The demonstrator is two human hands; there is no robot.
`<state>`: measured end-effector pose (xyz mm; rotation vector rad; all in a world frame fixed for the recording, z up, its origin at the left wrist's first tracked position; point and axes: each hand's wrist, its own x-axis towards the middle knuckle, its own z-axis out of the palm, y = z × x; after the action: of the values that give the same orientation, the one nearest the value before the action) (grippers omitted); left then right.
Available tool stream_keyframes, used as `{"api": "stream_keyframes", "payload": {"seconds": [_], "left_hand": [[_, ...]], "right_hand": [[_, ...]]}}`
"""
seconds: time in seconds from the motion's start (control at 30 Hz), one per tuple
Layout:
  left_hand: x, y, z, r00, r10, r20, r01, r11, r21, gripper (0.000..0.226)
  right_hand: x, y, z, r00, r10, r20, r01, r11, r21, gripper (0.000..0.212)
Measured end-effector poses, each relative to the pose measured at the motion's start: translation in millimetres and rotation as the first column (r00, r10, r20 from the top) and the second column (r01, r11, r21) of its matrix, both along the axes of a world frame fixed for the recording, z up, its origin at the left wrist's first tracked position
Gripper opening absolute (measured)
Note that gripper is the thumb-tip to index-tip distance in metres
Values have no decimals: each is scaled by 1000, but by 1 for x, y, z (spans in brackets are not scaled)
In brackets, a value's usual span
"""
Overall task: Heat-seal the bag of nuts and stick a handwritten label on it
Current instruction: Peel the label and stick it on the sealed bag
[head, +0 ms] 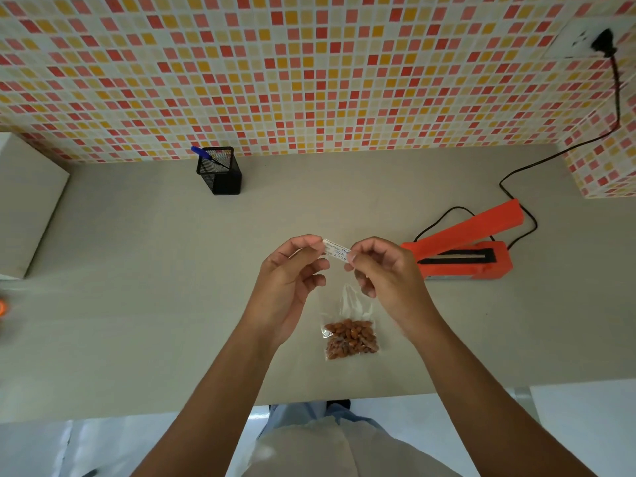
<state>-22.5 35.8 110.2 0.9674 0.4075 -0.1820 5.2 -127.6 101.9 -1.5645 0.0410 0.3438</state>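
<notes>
Beige counter (137, 270) under a tiled wall is filling the head view, and you are pinching the handwritten label (336, 251) at its two ends, left hand (292, 280) and right hand (389, 273) both gripping it above the bag of nuts (351, 335), which is lying flat near you. Judging by the sealer (461, 249) sitting open to the right, sealing is probably finished; sticking the label on is what is remaining

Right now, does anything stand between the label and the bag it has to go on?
Nothing visible does. The left hand and right hand pinch the label; the bag of nuts lies on the table nearer the person.
</notes>
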Motion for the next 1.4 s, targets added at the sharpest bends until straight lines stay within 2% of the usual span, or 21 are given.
{"api": "stream_keyframes", "payload": {"seconds": [0.33,0.67,0.77,0.87,1.03,1.17,1.27,1.4], "left_hand": [[-2,7,3,984,-158,85,150,984,91,25],[0,5,9,978,-148,149,113,969,220,25],[-1,5,9,971,-145,191,68,930,362,20],[1,4,8,952,-175,251,7,833,554,14],[3,3,10,938,-167,302,-37,821,570,9],[3,2,12,926,-190,326,-68,765,640,8],[4,2,14,926,-205,318,-69,736,673,8],[4,3,18,930,-197,311,-88,702,707,4]], "right_hand": [[4,-8,16,1000,14,-25,-13,999,48,14],[5,-11,26,1000,20,-6,-20,999,50,12],[5,-11,28,1000,19,11,-19,999,41,14],[5,-10,28,998,31,46,-32,999,14,16],[6,-10,29,997,36,70,-37,999,7,12],[7,-12,30,990,55,130,-52,998,-32,8],[5,-14,32,979,103,178,-105,995,-3,4],[3,-16,36,950,180,253,-184,983,-10,15]]}}
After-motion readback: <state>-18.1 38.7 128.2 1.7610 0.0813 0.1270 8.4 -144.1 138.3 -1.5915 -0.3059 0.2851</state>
